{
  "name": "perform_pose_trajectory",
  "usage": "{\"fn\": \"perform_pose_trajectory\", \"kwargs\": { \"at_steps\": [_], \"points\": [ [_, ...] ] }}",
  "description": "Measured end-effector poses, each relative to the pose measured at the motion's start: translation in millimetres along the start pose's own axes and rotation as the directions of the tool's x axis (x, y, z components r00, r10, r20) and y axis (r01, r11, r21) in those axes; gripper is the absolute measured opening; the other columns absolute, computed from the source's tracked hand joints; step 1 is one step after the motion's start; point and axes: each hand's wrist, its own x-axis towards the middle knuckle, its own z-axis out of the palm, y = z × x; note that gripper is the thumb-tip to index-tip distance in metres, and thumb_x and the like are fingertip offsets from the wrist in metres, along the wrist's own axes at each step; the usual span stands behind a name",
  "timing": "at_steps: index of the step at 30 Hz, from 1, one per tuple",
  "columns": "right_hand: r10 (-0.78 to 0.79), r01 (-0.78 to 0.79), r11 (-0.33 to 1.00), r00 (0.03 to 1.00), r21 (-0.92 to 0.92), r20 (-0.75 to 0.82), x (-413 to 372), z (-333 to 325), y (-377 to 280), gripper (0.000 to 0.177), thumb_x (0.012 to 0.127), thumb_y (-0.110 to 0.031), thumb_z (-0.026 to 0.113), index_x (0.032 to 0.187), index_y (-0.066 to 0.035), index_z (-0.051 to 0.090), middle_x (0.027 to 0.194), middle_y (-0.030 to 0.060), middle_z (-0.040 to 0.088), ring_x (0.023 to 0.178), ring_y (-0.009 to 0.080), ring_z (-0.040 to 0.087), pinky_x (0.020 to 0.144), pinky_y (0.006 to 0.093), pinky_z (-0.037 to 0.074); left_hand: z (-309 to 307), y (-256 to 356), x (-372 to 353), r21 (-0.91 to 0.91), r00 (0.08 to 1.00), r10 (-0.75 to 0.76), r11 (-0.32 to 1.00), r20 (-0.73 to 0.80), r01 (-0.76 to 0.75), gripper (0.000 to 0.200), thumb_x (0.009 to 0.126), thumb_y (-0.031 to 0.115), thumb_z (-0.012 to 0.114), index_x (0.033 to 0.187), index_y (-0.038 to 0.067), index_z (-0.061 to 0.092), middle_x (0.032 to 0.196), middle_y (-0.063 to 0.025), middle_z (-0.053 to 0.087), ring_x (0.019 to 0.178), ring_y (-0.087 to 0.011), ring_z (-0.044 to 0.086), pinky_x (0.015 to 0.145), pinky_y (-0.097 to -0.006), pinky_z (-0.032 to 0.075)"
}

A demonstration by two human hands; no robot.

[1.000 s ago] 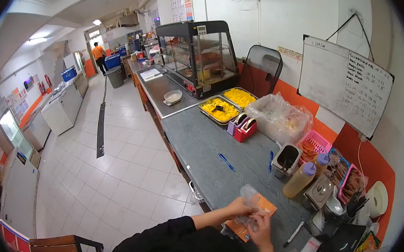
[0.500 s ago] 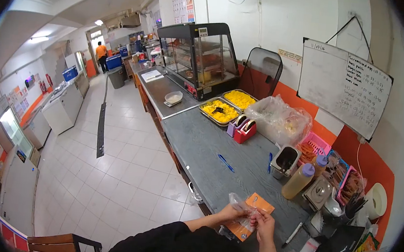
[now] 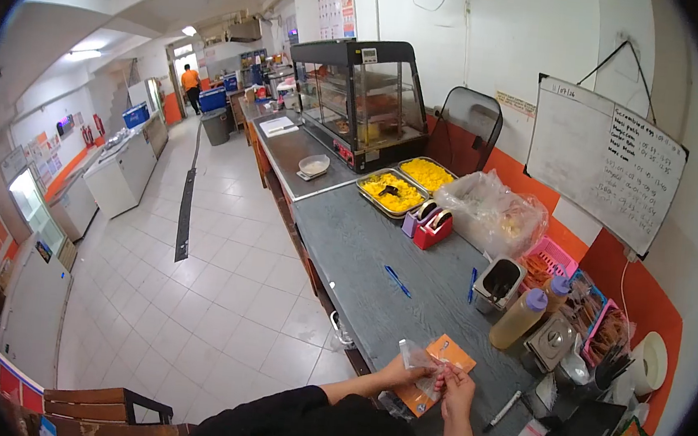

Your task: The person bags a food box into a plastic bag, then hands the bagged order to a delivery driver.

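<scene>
Near the front edge of the grey table, my left hand (image 3: 403, 372) and my right hand (image 3: 457, 389) meet over an orange card or packet (image 3: 452, 352). Between their fingertips is a clear plastic bag (image 3: 415, 355), its upper part spreading above my left hand. The fingers of both hands are closed on the thin plastic. My hands cover part of the orange piece, which lies flat beneath them. A blue pen (image 3: 397, 280) rests on the table beyond, and a white marker (image 3: 502, 410) lies to the right of my right hand.
Squeeze bottles (image 3: 518, 319), a metal container (image 3: 499, 281) and a pink basket (image 3: 550, 257) stand at the right. Farther back are tape dispensers (image 3: 433, 229), trays of yellow food (image 3: 392, 193) and a glass display case (image 3: 361, 103). A person in orange (image 3: 191, 81) stands far off.
The camera view has shifted slightly, moving the background to the right. Both hands stay together on the plastic bag, whose upper part has opened out a little. The far person has shifted slightly.
</scene>
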Motion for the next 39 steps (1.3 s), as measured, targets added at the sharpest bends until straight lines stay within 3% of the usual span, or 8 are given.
{"fn": "perform_pose_trajectory", "kwargs": {
  "at_steps": [7, 9, 15, 17, 21, 24, 31, 39],
  "points": [
    [-0.026, 0.025, 0.999, 0.999, -0.033, -0.021, -3.2, 2.9, -1.8, 0.016, 0.084, -0.006, 0.053, 0.096, 0.004, 0.052, 0.066, 0.0048, 0.055, 0.051, 0.0109, 0.051, 0.048, 0.0215, 0.044, 5.8, -4.0, 1.1, 0.035, 0.991, -0.031, 0.999, -0.127, 0.036, 0.017, 0.077, 0.011, 0.059, 0.089, -0.001, 0.06, 0.084, -0.0079, 0.061, 0.079, -0.0144, 0.056, 0.071, -0.0281, 0.045],
    [-0.008, 0.007, 0.998, 1.0, -0.067, -0.009, -5.5, 0.4, 1.2, 0.015, 0.084, -0.006, 0.052, 0.095, 0.004, 0.053, 0.065, 0.0047, 0.055, 0.051, 0.0108, 0.051, 0.048, 0.0216, 0.044, 10.7, 1.6, -1.4, -0.183, 0.968, -0.197, 0.969, -0.157, 0.167, 0.018, 0.078, 0.013, 0.061, 0.09, 0.0, 0.06, 0.086, -0.0065, 0.061, 0.08, -0.0136, 0.056, 0.071, -0.0278, 0.044],
    [-0.002, 0.026, 0.963, 0.996, -0.268, 0.09, -0.9, 1.4, -5.5, 0.012, 0.084, -0.005, 0.052, 0.092, 0.004, 0.054, 0.064, 0.0045, 0.055, 0.05, 0.0105, 0.052, 0.045, 0.0229, 0.045, 1.5, -19.6, 2.5, -0.063, 0.996, -0.012, 0.998, -0.089, 0.006, 0.015, 0.078, 0.011, 0.061, 0.089, 0.001, 0.061, 0.083, -0.0047, 0.061, 0.076, -0.012, 0.056, 0.068, -0.0271, 0.045],
    [0.017, 0.021, 0.946, 0.993, -0.322, 0.115, -1.5, 2.5, -9.1, 0.013, 0.084, -0.005, 0.052, 0.092, 0.004, 0.054, 0.064, 0.0044, 0.055, 0.05, 0.0105, 0.052, 0.045, 0.0225, 0.045, 2.5, -17.6, 0.4, -0.065, 0.994, -0.053, 0.997, -0.092, 0.047, 0.016, 0.077, 0.012, 0.063, 0.088, 0.0, 0.061, 0.082, -0.0045, 0.061, 0.075, -0.0115, 0.056, 0.067, -0.0269, 0.046],
    [0.005, 0.039, 0.946, 0.991, -0.321, 0.137, -0.9, 1.0, -7.3, 0.012, 0.084, -0.006, 0.052, 0.091, 0.003, 0.054, 0.065, 0.0044, 0.055, 0.05, 0.0099, 0.051, 0.044, 0.0218, 0.044, 7.7, -10.8, 2.5, -0.005, 0.972, -0.123, 0.992, -0.201, 0.125, 0.021, 0.075, 0.017, 0.067, 0.085, 0.0, 0.06, 0.08, -0.0043, 0.061, 0.071, -0.0101, 0.055, 0.064, -0.0264, 0.046],
    [-0.064, 0.071, 0.983, 0.997, -0.169, 0.049, -1.5, 1.5, 1.6, 0.011, 0.085, -0.008, 0.051, 0.09, 0.002, 0.053, 0.064, 0.0042, 0.054, 0.049, 0.0092, 0.05, 0.043, 0.0211, 0.043, 9.1, -13.4, 3.0, -0.033, 0.961, -0.149, 0.989, -0.234, 0.146, 0.022, 0.074, 0.019, 0.068, 0.084, 0.001, 0.06, 0.079, -0.0038, 0.061, 0.071, -0.0099, 0.055, 0.063, -0.0262, 0.045],
    [-0.084, 0.088, 0.989, 0.996, -0.12, 0.038, 1.9, 3.0, 2.3, 0.011, 0.085, -0.007, 0.052, 0.09, 0.002, 0.051, 0.064, 0.004, 0.054, 0.049, 0.0092, 0.05, 0.044, 0.0207, 0.043, 8.5, -16.9, 2.0, -0.088, 0.967, -0.127, 0.99, -0.219, 0.11, 0.021, 0.075, 0.019, 0.068, 0.084, 0.001, 0.06, 0.078, -0.0036, 0.06, 0.073, -0.0099, 0.055, 0.065, -0.0257, 0.045],
    [-0.082, 0.083, 0.994, 0.996, -0.073, 0.02, 1.7, 1.7, 3.9, 0.012, 0.084, -0.006, 0.052, 0.092, 0.004, 0.052, 0.066, 0.0051, 0.055, 0.051, 0.0101, 0.051, 0.046, 0.0208, 0.044, 10.3, -7.9, -1.6, 0.001, 0.981, -0.059, 0.998, -0.187, 0.06, 0.019, 0.075, 0.018, 0.067, 0.083, 0.002, 0.06, 0.08, -0.0036, 0.061, 0.073, -0.0099, 0.055, 0.066, -0.0261, 0.045]
  ]
}}
